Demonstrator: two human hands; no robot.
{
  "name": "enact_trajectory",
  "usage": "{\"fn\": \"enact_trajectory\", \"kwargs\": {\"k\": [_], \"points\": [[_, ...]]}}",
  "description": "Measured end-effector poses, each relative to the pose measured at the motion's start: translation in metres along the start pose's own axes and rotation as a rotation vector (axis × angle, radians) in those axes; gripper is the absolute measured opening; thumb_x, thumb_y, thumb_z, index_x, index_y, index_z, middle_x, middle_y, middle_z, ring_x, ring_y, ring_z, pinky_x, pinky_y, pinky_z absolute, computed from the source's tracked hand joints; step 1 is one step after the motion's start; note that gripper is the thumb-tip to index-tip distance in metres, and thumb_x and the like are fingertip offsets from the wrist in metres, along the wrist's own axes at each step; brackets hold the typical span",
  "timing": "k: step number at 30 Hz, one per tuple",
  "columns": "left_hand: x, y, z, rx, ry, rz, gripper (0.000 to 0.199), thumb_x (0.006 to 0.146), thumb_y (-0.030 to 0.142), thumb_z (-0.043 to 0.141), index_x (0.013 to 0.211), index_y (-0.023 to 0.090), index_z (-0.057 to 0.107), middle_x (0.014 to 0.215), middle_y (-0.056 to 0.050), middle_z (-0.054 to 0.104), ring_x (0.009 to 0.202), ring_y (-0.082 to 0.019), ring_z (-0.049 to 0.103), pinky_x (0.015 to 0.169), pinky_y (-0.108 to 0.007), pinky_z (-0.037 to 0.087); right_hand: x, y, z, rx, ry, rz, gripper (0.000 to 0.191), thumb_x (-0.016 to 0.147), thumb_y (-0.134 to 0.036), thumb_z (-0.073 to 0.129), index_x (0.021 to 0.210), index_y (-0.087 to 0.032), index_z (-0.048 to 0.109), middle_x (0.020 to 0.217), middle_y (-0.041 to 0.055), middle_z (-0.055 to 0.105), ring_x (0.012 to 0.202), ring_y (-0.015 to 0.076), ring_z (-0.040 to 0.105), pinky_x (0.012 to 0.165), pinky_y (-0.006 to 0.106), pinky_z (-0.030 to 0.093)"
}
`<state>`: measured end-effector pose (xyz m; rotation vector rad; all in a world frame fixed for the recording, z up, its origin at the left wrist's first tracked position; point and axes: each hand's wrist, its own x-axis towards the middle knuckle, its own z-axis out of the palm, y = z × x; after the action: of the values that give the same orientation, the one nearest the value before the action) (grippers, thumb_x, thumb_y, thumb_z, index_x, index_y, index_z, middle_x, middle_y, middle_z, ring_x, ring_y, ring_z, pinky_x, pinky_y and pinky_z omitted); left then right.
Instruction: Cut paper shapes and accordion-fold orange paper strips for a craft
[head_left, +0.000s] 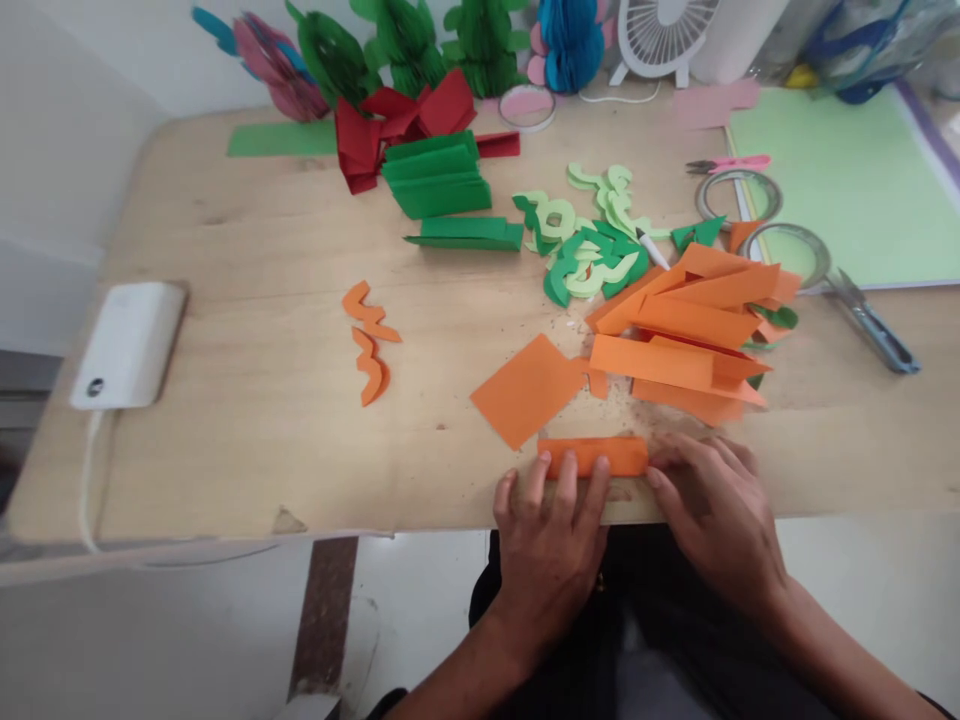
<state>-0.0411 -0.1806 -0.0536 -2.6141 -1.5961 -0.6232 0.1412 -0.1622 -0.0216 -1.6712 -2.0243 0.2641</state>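
A folded strip of orange paper [600, 456] lies along the table's near edge. My left hand [555, 530] rests on it, fingers spread and pressing its lower side. At the strip's right end, my right hand [724, 515] pinches the corner between thumb and curled fingers. Just behind the strip is a flat orange paper piece [529, 390], turned at an angle. A loose pile of folded orange papers [694, 330] sits beyond my right hand. Two wavy orange cut-outs [369, 345] lie apart to the left.
Behind are green cut-outs [592, 245], folded green paper [436, 175] and red paper [405, 115]. Tape rolls [795, 232], a utility knife [874, 322] and pink-handled snips [727, 163] lie right. A white power bank [129, 345] with a cable stands left; a small fan [666, 35] stands at the back.
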Motion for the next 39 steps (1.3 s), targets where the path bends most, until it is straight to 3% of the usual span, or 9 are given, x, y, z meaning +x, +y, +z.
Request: {"fn": "enact_trajectory", "kwargs": {"k": [10, 14, 20, 28, 39], "points": [[-0.002, 0.001, 0.002, -0.002, 0.014, -0.009, 0.05, 0.083, 0.031, 0.061, 0.132, 0.022, 0.056, 0.122, -0.012, 0.059, 0.122, -0.033, 0.044, 0.104, -0.055, 0.028, -0.01, 0.002, -0.001, 0.0, 0.006, -0.105, 0.019, 0.085, -0.012, 0.058, 0.1, -0.021, 0.065, 0.089, 0.0047, 0.068, 0.079, 0.0181, 0.06, 0.076, 0.035, 0.043], [-0.001, 0.002, 0.001, -0.006, 0.005, -0.01, 0.052, 0.083, 0.031, 0.06, 0.133, 0.022, 0.054, 0.122, -0.012, 0.059, 0.123, -0.033, 0.043, 0.105, -0.055, 0.028, -0.008, -0.001, 0.0, 0.023, 0.022, -0.057, 0.022, 0.085, -0.012, 0.057, 0.101, -0.023, 0.067, 0.09, 0.0047, 0.069, 0.079, 0.0184, 0.06, 0.076, 0.036, 0.043], [-0.002, 0.002, 0.002, 0.005, 0.001, -0.009, 0.051, 0.084, 0.031, 0.059, 0.133, 0.023, 0.054, 0.122, -0.012, 0.059, 0.123, -0.033, 0.043, 0.105, -0.055, 0.027, -0.001, -0.007, 0.005, 0.014, 0.043, 0.018, 0.01, 0.087, -0.016, 0.058, 0.09, -0.02, 0.067, 0.082, 0.0035, 0.067, 0.076, 0.0173, 0.058, 0.077, 0.035, 0.04], [-0.002, 0.002, 0.003, -0.006, 0.004, -0.022, 0.051, 0.083, 0.03, 0.06, 0.133, 0.023, 0.055, 0.123, -0.012, 0.058, 0.122, -0.032, 0.044, 0.105, -0.055, 0.027, 0.005, -0.006, 0.008, 0.003, 0.038, 0.028, 0.011, 0.087, -0.018, 0.057, 0.084, -0.02, 0.068, 0.069, 0.0017, 0.063, 0.067, 0.0166, 0.053, 0.072, 0.034, 0.04], [-0.001, 0.001, 0.001, -0.01, -0.019, -0.025, 0.051, 0.084, 0.029, 0.057, 0.135, 0.023, 0.053, 0.123, -0.013, 0.059, 0.122, -0.033, 0.043, 0.105, -0.055, 0.027, 0.008, -0.006, 0.008, -0.032, 0.021, 0.022, 0.011, 0.088, -0.018, 0.056, 0.085, -0.019, 0.067, 0.069, 0.0019, 0.064, 0.067, 0.0164, 0.052, 0.072, 0.033, 0.037]]}}
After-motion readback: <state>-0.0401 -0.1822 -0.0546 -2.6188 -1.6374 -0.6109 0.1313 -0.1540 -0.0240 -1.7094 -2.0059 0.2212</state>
